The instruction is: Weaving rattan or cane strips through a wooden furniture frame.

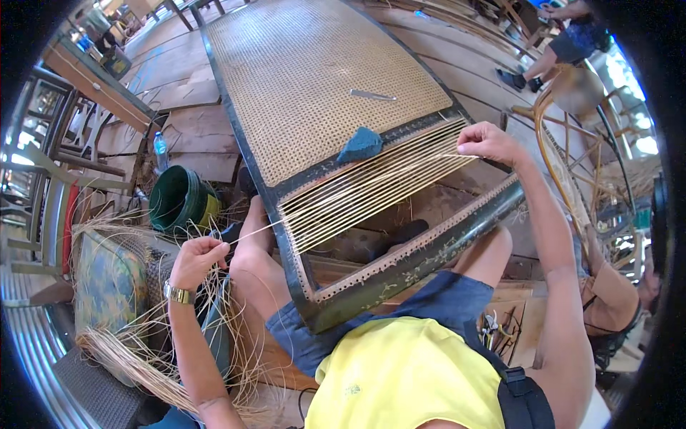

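Note:
A long dark wooden panel frame (421,254) rests across my lap, its near edge lined with small drilled holes. Parallel strands of pale cane (379,189) run across the frame's near opening. My left hand (196,266), wearing a watch, is closed in a pinch on a loose cane strand (259,229) drawn out past the frame's left edge. At the opening's right side, my right hand (491,145) is closed with fingertips pinching a cane strand close to the stretched rows. Beyond them lies finished woven cane (314,79). A crumpled teal cloth (361,145) sits on the crossbar.
A flat metal tool (373,95) lies on the woven part. To the left stand a green bucket (174,199), a plastic bottle (160,145) and a tangled bundle of loose cane (132,361). Pliers (491,323) are near my right hip. Other people (564,50) are at the right.

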`<state>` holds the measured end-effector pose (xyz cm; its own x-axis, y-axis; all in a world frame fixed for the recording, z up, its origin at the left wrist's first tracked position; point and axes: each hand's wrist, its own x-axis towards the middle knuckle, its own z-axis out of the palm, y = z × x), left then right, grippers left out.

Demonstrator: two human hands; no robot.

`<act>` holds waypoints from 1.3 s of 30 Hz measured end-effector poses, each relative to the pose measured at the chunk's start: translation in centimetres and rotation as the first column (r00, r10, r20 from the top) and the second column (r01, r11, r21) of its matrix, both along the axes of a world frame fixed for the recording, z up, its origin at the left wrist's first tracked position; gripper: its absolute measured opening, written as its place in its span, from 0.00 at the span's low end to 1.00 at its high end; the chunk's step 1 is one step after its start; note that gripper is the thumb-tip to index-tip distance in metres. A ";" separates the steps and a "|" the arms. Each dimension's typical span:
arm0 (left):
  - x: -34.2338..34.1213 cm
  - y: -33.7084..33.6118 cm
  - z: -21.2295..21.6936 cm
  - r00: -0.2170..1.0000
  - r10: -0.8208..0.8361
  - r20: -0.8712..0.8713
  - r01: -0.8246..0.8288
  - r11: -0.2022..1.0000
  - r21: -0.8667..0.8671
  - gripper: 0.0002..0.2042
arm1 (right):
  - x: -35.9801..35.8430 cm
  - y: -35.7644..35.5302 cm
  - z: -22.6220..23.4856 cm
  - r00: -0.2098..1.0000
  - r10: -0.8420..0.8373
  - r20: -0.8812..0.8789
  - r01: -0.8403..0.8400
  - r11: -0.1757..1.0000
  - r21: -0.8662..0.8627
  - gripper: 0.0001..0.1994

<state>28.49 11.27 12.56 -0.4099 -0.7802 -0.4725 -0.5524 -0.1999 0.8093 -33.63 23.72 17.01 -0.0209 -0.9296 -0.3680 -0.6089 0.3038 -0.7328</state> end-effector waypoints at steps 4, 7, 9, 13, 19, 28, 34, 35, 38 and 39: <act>-1.1 -0.6 0.0 1.000 0.006 0.018 -0.006 1.000 -0.026 0.10 | -1.0 1.1 0.1 0.999 0.003 0.039 -0.003 1.000 -0.001 0.08; -0.6 -1.9 -2.2 0.998 0.049 0.045 -0.042 0.989 -0.144 0.10 | -1.4 2.4 0.5 0.987 0.118 -0.106 -0.128 0.987 -0.096 0.10; 0.6 -2.7 -3.1 0.991 0.119 0.054 -0.101 0.962 -0.252 0.11 | -1.1 2.8 0.5 0.990 0.128 -0.059 -0.135 0.983 -0.126 0.10; -3.5 -2.6 -3.1 0.831 0.549 0.092 -0.124 0.343 -0.931 0.15 | 3.2 3.6 -1.3 0.985 -0.145 0.091 0.157 0.977 -0.142 0.08; -23.1 8.6 -1.1 0.923 0.169 -0.344 -0.149 0.985 0.084 0.15 | 17.7 3.3 -7.0 0.821 -0.218 0.527 0.318 0.942 -0.106 0.07; -23.9 5.6 -6.1 0.610 0.515 -0.603 -0.280 0.851 0.444 0.08 | 15.5 5.8 -6.4 0.878 -0.152 0.454 0.234 0.964 -0.129 0.12; -19.6 1.6 -7.8 0.528 0.629 -0.571 -0.437 0.778 0.452 0.05 | 8.5 12.1 -4.4 0.833 -0.289 0.472 0.314 0.949 0.026 0.08; -19.2 1.4 -8.1 0.536 0.625 -0.568 -0.446 0.781 0.438 0.05 | 8.2 12.7 -4.3 0.827 -0.305 0.471 0.332 0.943 0.027 0.08; -18.4 1.1 -9.4 0.573 0.607 -0.550 -0.450 0.795 0.407 0.05 | 6.8 14.6 -3.7 0.842 -0.281 0.461 0.319 0.948 -0.006 0.07; -18.5 1.1 -9.5 0.563 0.628 -0.538 -0.482 0.778 0.403 0.05 | 6.4 15.0 -3.5 0.874 -0.259 0.411 0.293 0.956 -0.022 0.07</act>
